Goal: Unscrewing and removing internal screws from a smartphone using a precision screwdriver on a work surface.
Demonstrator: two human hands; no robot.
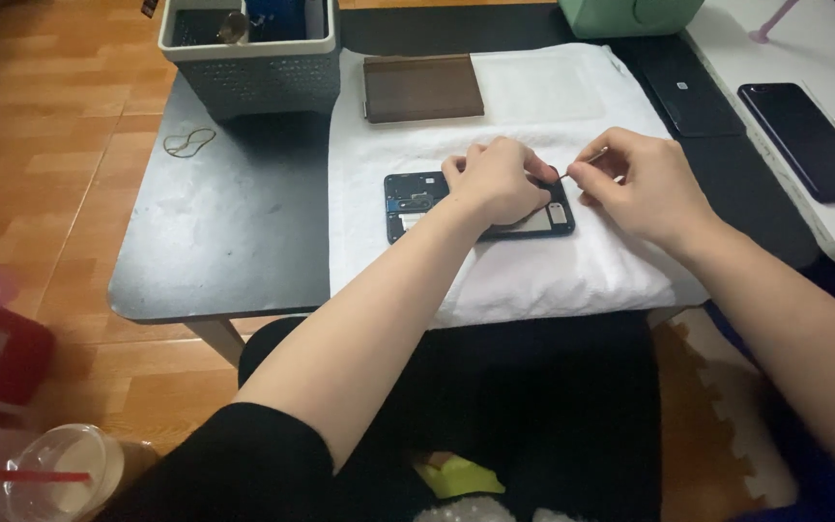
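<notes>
An opened black phone (416, 200) lies face down on a white towel (533, 271), its inner parts showing at the left end. My left hand (497, 181) rests on top of the phone's middle, fingers curled and pressing on it. My right hand (642, 184) is just to the right of it, pinching a thin metal tool (584, 162) whose tip points at the phone's upper right edge. Much of the phone is hidden under my left hand.
The towel covers a small black table (215, 242). A brown flat case (423, 87), a grey basket (251, 58) and a rubber band (189, 142) lie on it. Two dark phones (809, 140) lie at the right. A plastic cup (60, 474) stands on the floor.
</notes>
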